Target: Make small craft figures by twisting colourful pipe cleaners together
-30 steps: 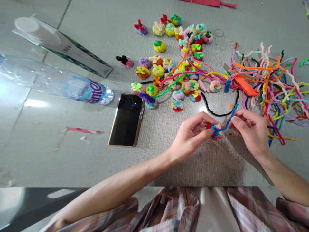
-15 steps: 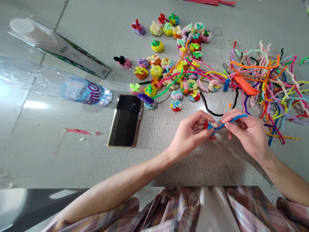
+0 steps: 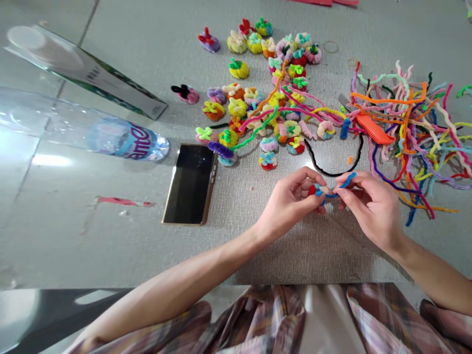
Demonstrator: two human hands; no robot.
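Note:
My left hand (image 3: 295, 196) is closed on a small pipe-cleaner pumpkin (image 3: 313, 190), mostly hidden by the fingers; red, pale and blue parts show at the fingertips. A blue pipe cleaner (image 3: 347, 180) runs from it to my right hand (image 3: 372, 204), whose thumb and forefinger pinch it, with its free end sticking up past them. Just beyond both hands a black pipe cleaner (image 3: 334, 174) lies curved on the table. Several finished pipe-cleaner pumpkins (image 3: 268, 161) in mixed colours are grouped ahead of my left hand.
A tangle of coloured pipe cleaners (image 3: 409, 128) spreads at the right, with an orange-handled cutter (image 3: 374, 129) at its near side. A phone (image 3: 190, 184) lies left of the hands. Farther left are a clear plastic bottle (image 3: 121, 137) and a carton (image 3: 92, 73).
My right hand has moved left, closer to my left hand, and grips the blue pipe cleaner nearer the pumpkin. Its free end now points up more steeply. The view has shifted slightly.

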